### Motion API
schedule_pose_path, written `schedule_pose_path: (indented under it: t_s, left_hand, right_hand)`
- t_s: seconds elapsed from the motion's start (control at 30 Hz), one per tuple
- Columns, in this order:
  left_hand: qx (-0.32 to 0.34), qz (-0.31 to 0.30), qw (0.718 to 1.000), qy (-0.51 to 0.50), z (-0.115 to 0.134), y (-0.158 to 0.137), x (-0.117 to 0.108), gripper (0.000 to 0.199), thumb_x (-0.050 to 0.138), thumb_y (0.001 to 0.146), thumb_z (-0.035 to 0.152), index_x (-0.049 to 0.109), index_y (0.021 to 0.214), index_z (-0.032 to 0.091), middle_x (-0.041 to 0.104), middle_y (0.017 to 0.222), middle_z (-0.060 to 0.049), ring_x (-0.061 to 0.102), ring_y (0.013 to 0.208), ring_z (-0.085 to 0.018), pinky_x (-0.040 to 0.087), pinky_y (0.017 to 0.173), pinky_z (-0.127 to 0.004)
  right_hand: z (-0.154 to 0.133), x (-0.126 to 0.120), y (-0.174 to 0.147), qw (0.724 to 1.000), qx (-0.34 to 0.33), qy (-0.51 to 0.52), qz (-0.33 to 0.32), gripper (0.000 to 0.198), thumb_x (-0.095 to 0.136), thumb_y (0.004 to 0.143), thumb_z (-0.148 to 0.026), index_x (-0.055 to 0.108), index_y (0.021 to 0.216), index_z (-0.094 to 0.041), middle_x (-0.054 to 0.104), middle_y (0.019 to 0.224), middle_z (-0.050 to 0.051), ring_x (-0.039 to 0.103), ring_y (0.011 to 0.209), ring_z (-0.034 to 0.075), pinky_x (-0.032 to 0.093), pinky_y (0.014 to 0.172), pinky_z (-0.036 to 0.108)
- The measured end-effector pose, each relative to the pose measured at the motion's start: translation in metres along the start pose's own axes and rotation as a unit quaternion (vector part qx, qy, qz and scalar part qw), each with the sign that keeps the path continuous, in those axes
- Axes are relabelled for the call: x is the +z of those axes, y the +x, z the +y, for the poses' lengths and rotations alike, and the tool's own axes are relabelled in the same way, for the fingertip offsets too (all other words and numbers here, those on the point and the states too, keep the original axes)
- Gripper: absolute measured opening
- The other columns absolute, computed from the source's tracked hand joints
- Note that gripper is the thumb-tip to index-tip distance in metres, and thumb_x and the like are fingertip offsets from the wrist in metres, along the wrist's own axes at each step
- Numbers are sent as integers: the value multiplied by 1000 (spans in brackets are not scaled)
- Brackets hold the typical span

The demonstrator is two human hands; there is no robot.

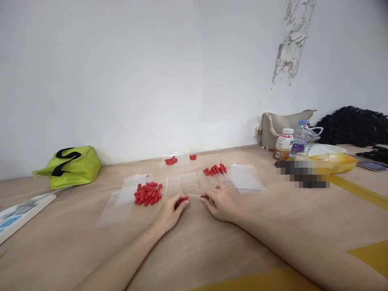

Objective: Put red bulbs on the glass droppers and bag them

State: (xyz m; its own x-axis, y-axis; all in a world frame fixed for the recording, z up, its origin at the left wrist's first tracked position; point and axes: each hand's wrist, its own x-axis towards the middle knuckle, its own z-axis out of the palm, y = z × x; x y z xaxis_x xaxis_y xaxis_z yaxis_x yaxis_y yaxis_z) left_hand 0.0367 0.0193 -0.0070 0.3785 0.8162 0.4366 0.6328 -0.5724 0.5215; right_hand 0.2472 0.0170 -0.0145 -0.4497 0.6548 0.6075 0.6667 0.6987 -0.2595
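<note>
My left hand (171, 212) is closed around a red rubber bulb (182, 199), whose open end points right. Opposite it, my right hand (220, 203) pinches a thin clear glass dropper tube (194, 196). The tube's free end lies close to the bulb; whether they touch I cannot tell. Left of my hands is a pile of loose red bulbs (148, 193). Just beyond my hands, bare clear tubes (181, 182) lie side by side in a row. Droppers with red bulbs fitted (216, 169) lie together behind my right hand.
Clear plastic bags lie left (117, 208) and right (247, 178). More red bulbs (171, 160) rest near the wall. A lime-green bag (75, 167) stands at left. At right are a brown-drink bottle (283, 144), a water bottle (299, 139), a beige bag (268, 131) and a yellow packet (339, 161).
</note>
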Motion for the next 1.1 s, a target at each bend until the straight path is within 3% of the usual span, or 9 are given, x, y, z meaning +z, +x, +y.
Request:
schedule_pose_path:
  t_s: [0.33,0.5,0.6,0.8,1.1]
  left_hand:
    - [55,17,997,-41,-3,0,1,13,47,85,25,59,85,18,61,78,0,55,70,-13,42,65,-23]
    - [99,-43,994,-27,1,-2,-3,17,45,86,22,61,84,19,61,78,-1,56,74,-14,42,68,-23]
    - [102,-69,992,-16,3,-3,-3,20,44,87,24,62,85,18,60,78,-2,55,73,-13,42,67,-23]
    - [95,-61,993,21,2,-3,-2,22,44,87,28,62,82,17,59,73,-1,54,68,-13,40,63,-24]
    - [111,-67,991,42,3,-5,0,20,45,86,29,59,79,16,56,72,-2,51,65,-13,40,61,-23]
  right_hand:
    - [2,-1,1,999,-19,10,-29,19,38,86,-22,57,85,-19,63,78,0,52,67,10,25,75,29]
    - [10,-5,3,997,-27,6,-68,21,41,86,-24,62,87,-23,64,82,1,53,73,11,23,77,30]
    - [13,-6,4,996,-27,-10,-79,20,43,85,-24,63,86,-23,64,80,0,53,72,11,22,79,31]
    - [10,-4,3,997,-25,-41,-66,20,43,84,-25,63,83,-23,64,77,0,51,69,11,21,74,31]
    - [-2,-4,2,994,-16,-51,-101,24,38,85,-24,56,70,-17,63,69,0,48,61,10,20,71,29]
